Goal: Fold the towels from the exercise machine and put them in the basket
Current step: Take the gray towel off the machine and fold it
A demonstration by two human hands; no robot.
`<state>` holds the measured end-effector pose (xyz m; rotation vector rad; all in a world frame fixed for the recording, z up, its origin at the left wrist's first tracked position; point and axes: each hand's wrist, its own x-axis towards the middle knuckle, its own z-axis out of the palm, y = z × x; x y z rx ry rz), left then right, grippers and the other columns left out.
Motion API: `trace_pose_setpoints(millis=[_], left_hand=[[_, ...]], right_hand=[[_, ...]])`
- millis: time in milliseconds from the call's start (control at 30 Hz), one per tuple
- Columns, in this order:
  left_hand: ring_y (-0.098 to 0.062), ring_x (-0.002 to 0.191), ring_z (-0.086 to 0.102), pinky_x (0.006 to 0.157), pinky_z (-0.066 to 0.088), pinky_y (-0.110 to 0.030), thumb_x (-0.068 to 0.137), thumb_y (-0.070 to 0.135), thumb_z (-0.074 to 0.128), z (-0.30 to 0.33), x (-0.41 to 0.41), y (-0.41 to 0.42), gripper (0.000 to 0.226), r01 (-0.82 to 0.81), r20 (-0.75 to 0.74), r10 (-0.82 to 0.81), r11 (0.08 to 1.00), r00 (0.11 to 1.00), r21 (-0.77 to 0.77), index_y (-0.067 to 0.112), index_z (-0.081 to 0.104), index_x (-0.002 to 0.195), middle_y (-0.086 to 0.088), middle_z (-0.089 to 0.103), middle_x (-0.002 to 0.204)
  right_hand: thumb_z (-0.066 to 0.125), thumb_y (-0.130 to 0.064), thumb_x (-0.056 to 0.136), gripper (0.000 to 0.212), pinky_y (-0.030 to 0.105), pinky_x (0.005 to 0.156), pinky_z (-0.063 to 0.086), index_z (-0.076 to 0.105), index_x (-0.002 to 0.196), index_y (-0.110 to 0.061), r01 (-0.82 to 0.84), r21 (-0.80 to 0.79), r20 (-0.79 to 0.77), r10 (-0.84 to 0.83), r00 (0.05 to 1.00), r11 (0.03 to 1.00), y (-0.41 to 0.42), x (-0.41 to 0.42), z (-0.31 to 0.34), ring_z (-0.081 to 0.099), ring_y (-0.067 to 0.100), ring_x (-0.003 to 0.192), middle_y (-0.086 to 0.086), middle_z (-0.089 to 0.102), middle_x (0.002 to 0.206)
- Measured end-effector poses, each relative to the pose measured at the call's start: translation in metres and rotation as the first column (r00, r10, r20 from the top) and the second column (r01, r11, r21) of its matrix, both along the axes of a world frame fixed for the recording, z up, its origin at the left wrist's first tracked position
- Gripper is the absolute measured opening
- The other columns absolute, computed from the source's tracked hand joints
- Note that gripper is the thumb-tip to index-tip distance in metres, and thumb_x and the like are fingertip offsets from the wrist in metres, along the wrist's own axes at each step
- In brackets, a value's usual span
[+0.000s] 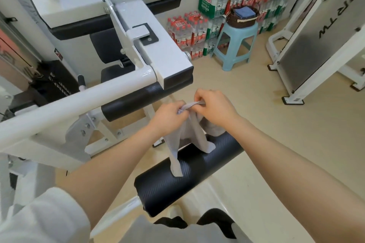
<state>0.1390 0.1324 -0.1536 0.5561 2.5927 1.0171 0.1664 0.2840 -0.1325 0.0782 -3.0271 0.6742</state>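
A grey towel hangs bunched over the black padded roller of the white exercise machine. My left hand and my right hand both pinch its top edge, close together just above the roller. The towel's loose ends droop down across the pad. Far back on the right stands a dark wicker basket with a folded blue towel inside it.
The basket sits on a light blue plastic stool. Packs of bottled water are stacked against the back wall. Another white machine frame stands on the right. Beige floor lies between me and the stool.
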Motion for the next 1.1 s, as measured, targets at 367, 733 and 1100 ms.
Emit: trace_pose_setpoints(millis=[367,733,1100], left_hand=[[-0.025,0.093,0.050,0.083,0.040,-0.034,0.098,0.021,0.036,-0.018,-0.026,-0.030,0.025,-0.568,0.242,0.531,0.815,0.812,0.118,0.010,0.056,0.107,-0.012,0.056,0.102],[-0.019,0.096,0.059,0.074,0.052,-0.027,0.086,0.016,0.065,-0.010,-0.015,0.008,0.044,-0.672,0.622,0.382,0.663,0.683,0.330,0.018,0.049,0.127,-0.009,0.056,0.121],[-0.013,0.093,0.066,0.074,0.056,-0.021,0.095,0.018,0.052,-0.002,-0.002,0.077,0.024,-0.746,0.718,0.275,0.451,0.639,0.491,0.012,0.064,0.115,-0.005,0.070,0.107]], right_hand=[[0.055,-0.031,0.091,0.032,0.029,0.062,0.033,0.046,0.061,-0.023,0.043,-0.226,0.374,0.046,0.926,0.973,0.049,-0.019,-0.022,0.043,0.016,0.068,-0.005,0.046,0.066],[0.050,-0.024,0.095,0.008,0.023,0.055,0.039,0.056,0.089,-0.026,0.249,-0.734,0.393,0.095,0.915,0.631,0.057,-0.036,-0.008,0.045,0.014,0.063,0.004,0.051,0.075],[0.064,-0.006,0.082,0.016,0.037,0.080,0.055,0.060,0.083,-0.022,0.028,-0.683,0.261,0.208,0.942,0.729,0.082,-0.038,-0.001,0.063,0.017,0.080,0.012,0.067,0.082]])
